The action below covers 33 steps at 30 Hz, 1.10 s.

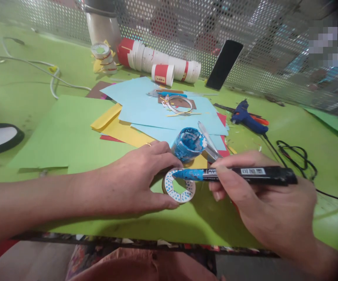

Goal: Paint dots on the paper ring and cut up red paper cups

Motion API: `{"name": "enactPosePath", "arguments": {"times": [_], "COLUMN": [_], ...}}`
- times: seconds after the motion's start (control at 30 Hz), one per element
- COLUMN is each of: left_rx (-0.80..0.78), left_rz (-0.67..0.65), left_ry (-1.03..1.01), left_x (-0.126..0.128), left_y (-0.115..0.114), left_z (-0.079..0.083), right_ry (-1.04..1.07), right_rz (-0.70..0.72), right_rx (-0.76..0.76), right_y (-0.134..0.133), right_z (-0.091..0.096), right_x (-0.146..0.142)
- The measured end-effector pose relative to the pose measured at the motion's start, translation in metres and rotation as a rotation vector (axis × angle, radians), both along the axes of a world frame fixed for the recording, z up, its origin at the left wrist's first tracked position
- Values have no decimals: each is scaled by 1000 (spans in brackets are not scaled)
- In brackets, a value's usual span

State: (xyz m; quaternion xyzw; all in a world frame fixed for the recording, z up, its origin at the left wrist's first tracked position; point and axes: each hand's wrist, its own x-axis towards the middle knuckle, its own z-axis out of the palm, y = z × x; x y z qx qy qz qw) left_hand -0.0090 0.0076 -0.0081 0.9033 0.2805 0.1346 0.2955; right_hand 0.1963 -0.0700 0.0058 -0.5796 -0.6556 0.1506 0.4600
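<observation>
My right hand (262, 207) grips a black permanent marker (245, 175) whose front end is coated in blue paint. Its tip touches, or hovers just over, the upper rim of a small white ring (170, 190) dotted with blue and divided by dark lines. Thumb and fingers of my left hand (151, 175) close round the left side of that ring, holding it on the green table. Just behind the ring stands a small jar (183, 150) smeared with blue paint. A clear-handled tool (208, 140) leans beside the jar on its right.
Sheets of light blue paper (139, 101), green paper (60, 132) and a yellow strip (113, 125) lie behind my hands. A blue glue gun (249, 119) with a black cord is at right. Paper cups (163, 75) and a phone (224, 64) stand near the perforated metal screen (180, 23).
</observation>
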Motion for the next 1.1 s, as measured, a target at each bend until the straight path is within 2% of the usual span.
{"name": "enactPosePath", "arguments": {"times": [0.2,0.53,1.1], "left_rx": [5,8,17], "left_rz": [2,0,-6], "left_ry": [-4,-6,-25], "left_x": [1,0,0], "left_y": [1,2,1], "left_z": [0,-2,-3], "right_ry": [-26,-66,-49], "right_rz": [-103,36,60], "right_rx": [-20,3,-5], "right_y": [-2,3,1], "right_z": [3,1,1], "right_x": [-2,2,4]}}
